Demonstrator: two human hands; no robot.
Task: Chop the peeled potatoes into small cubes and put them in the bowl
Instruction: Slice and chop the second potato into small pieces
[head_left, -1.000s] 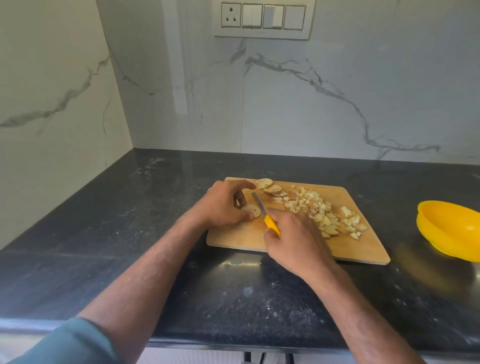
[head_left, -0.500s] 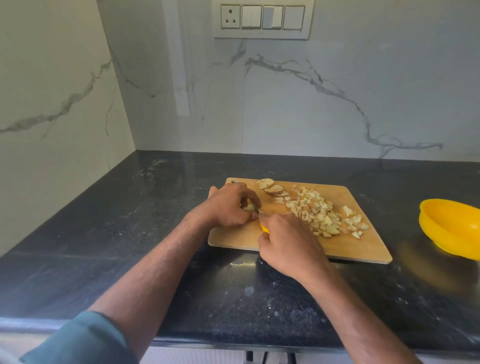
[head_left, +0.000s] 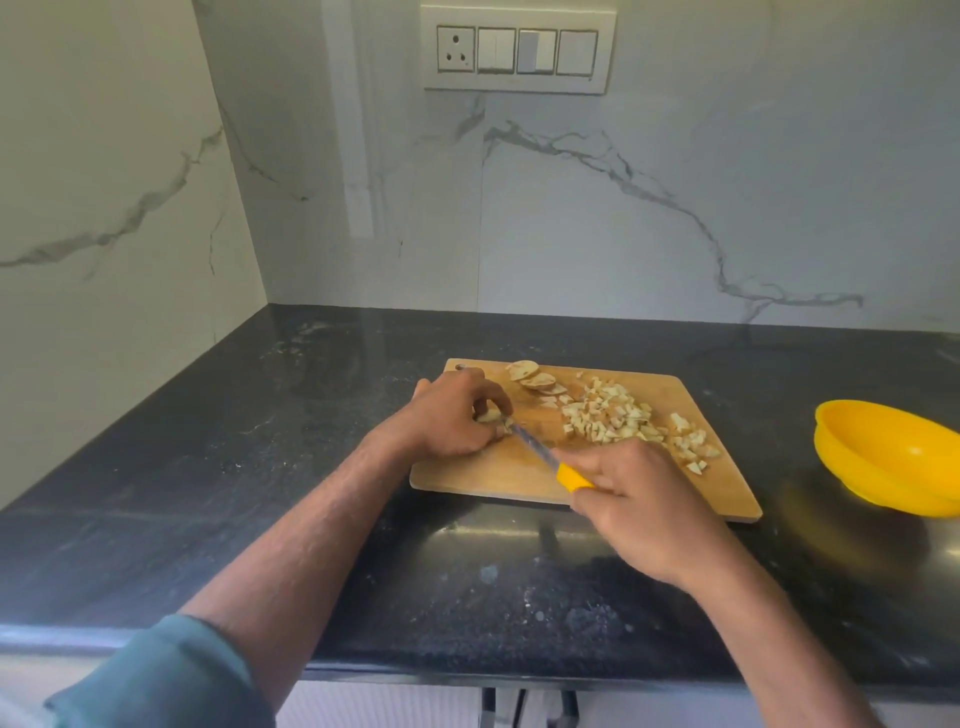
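A wooden cutting board lies on the black counter. My left hand holds a small potato piece down on the board's left part, fingers curled over it. My right hand grips a knife by its yellow handle; the blade points up-left and its tip meets the held piece. A pile of small potato cubes covers the board's right half. A few round potato slices lie at the board's far edge. The yellow bowl stands to the right, nothing visible inside it.
The black stone counter runs into a corner, with marble walls at the left and back. A switch panel is on the back wall. The counter's front edge is close to my body.
My right hand has drawn back to the right and toward me, so the blade and handle show again. My left hand stays on the potato piece. The camera has shifted slightly.
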